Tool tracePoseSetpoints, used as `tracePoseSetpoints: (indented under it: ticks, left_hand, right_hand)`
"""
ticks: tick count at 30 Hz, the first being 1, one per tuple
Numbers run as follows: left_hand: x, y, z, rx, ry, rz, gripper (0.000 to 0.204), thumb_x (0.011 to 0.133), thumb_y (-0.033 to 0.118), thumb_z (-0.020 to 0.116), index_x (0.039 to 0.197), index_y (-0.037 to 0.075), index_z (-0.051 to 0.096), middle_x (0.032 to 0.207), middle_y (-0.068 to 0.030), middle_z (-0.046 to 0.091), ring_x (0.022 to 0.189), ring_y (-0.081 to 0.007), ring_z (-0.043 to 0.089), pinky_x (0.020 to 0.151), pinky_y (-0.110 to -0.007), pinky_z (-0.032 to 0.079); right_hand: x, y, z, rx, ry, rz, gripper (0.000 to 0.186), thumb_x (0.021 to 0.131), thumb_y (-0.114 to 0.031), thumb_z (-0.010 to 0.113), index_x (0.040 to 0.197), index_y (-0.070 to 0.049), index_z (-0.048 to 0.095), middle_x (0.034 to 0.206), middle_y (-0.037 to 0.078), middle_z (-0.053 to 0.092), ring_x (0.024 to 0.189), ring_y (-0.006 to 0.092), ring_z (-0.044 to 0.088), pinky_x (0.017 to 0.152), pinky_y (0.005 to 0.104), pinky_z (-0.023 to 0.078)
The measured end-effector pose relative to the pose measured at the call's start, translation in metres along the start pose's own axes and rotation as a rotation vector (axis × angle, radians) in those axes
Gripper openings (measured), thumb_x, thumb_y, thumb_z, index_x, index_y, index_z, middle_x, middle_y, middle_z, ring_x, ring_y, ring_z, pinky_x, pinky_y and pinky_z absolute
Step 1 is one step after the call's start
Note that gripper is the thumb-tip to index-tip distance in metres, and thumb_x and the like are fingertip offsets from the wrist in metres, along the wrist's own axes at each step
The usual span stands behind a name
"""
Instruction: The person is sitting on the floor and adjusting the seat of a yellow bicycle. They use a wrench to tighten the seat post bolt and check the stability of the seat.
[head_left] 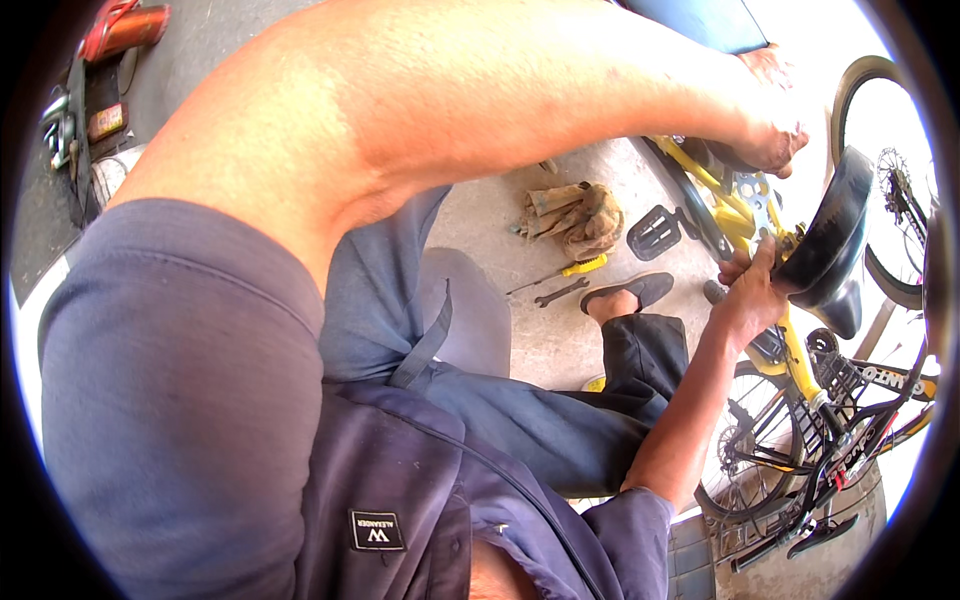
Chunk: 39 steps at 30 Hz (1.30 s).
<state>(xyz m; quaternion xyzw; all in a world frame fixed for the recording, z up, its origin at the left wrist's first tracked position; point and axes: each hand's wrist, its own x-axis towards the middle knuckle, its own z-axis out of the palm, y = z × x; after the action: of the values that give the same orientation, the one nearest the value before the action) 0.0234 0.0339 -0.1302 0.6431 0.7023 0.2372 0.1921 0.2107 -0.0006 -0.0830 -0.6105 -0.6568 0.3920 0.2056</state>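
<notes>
— Head view, looked down past the shoulder: which step in hand?

— Judged as fitting or adjusting work at the saddle [832,232] of the yellow bicycle [738,212]. Both hands up at the frame, far right of the picture, above the concrete floor [540,340].

— Right hand [750,292]?

— Reached up from the lower edge on a nearly straight forearm, wrist bent back a little. Fingers closed about the nose of the black saddle, thumb pressed against the frame just beside it.

— And the left hand [772,135]?

— Stretched across the whole top of the picture, elbow bent, knuckles up. Fingers curled down over a dark part on top of the frame; hard to tell whether gripped or merely rested there.

— Tools?

— None in either hand. Yellow-handled screwdriver [580,268] and spanner [562,292] left lying on the floor near a sandalled foot [630,294], with a crumpled rag [575,215] and a black pedal [655,232] just beyond. Well apart from both hands.

— What called for next, by judgement?

— Probably a firm hold on the saddle with the right, so as not to let it twist, and one hand freed before reaching for any tool.

— Anything else nearby?

— Second bicycle [830,440] lower right, close against the yellow one.
</notes>
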Motion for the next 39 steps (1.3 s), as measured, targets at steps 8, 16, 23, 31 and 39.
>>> tracePoseSetpoints:
  ticks: [8, 16, 23, 31, 39]
  left_hand:
    - [0.002, -0.002, 0.01, -0.002, 0.012, -0.013, 0.05, 0.083, 0.036, 0.055, 0.122, 0.005, 0.054, 0.119, -0.0162, 0.059, 0.114, -0.0287, 0.052, 0.099, -0.043, 0.035]
    - [0.011, 0.003, 0.013, -0.022, 0.051, -0.057, 0.051, 0.082, 0.037, 0.056, 0.121, 0.005, 0.054, 0.116, -0.0173, 0.06, 0.113, -0.0293, 0.053, 0.099, -0.043, 0.036]
    - [0.002, -0.001, 0.008, -0.003, 0.031, -0.015, 0.051, 0.082, 0.037, 0.056, 0.121, 0.004, 0.054, 0.117, -0.0177, 0.059, 0.113, -0.0297, 0.053, 0.099, -0.043, 0.036]
    - [0.004, 0.001, 0.006, -0.005, 0.028, -0.001, 0.051, 0.082, 0.037, 0.055, 0.122, 0.004, 0.053, 0.119, -0.0182, 0.058, 0.114, -0.0302, 0.052, 0.099, -0.044, 0.036]
    - [-0.004, 0.0, 0.005, 0.008, 0.02, -0.005, 0.051, 0.083, 0.037, 0.055, 0.122, 0.004, 0.053, 0.12, -0.0186, 0.057, 0.114, -0.0307, 0.052, 0.099, -0.044, 0.036]
  right_hand:
    - [-0.002, 0.003, 0.002, 0.088, -0.01, 0.028, 0.031, 0.091, -0.024, 0.058, 0.104, 0.004, 0.057, 0.067, 0.011, 0.061, 0.049, 0.015, 0.058, 0.042, 0.0246, 0.044]
    - [-0.004, 0.001, 0.002, 0.082, -0.026, 0.032, 0.03, 0.09, -0.022, 0.06, 0.104, 0.005, 0.058, 0.068, 0.011, 0.062, 0.05, 0.0144, 0.058, 0.044, 0.0236, 0.044]
    - [-0.003, 0.003, 0.001, 0.039, -0.013, -0.027, 0.028, 0.09, -0.022, 0.061, 0.101, 0.004, 0.061, 0.068, 0.011, 0.062, 0.049, 0.0127, 0.057, 0.043, 0.0221, 0.042]
    - [-0.005, 0.0, 0.001, -0.025, -0.003, -0.055, 0.027, 0.09, -0.023, 0.061, 0.099, 0.003, 0.062, 0.066, 0.01, 0.061, 0.049, 0.0122, 0.057, 0.044, 0.0215, 0.042]
    - [-0.006, 0.001, 0.002, -0.033, -0.013, -0.041, 0.029, 0.088, -0.024, 0.064, 0.089, 0.004, 0.059, 0.064, 0.01, 0.061, 0.048, 0.0136, 0.057, 0.041, 0.0225, 0.042]
